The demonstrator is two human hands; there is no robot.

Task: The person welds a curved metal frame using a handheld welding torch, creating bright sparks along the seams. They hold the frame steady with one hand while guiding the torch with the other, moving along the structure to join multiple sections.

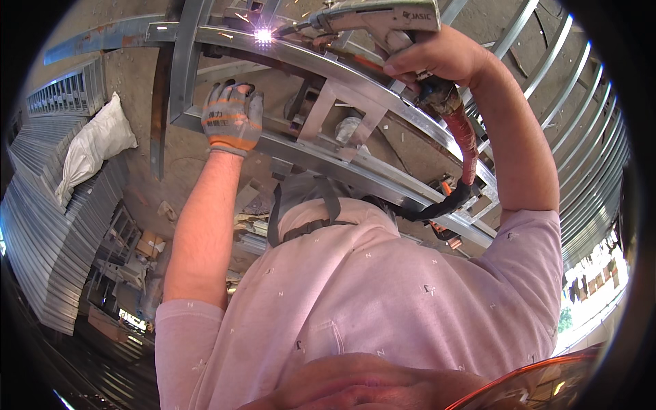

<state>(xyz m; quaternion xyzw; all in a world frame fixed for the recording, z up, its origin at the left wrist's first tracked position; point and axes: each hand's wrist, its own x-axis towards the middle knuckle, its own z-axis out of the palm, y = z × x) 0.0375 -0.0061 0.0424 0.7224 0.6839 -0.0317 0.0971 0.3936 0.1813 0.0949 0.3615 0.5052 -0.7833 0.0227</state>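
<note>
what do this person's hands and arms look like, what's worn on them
The left hand wears a grey glove with orange bands and dark printed characters. The right hand shows no glove. Both forearms are bare below the short sleeves of a pale pinkish T-shirt with small scattered prints.

Stretching from left to right before the torso [389, 294]: a metal frame [362, 83]. On its far rail, toward the left: a weld spark [263, 35], at the tip of the torch [386, 19]. Nearer, by the near rail: left fingers [229, 99]. Around the torch's grip: right fingers [413, 63]. Trailing back across the frame's right part: a cable [459, 137]. Far left: stacked bars [41, 253], a sack [102, 140] on top. Far right: a row of rails [608, 174].
</note>
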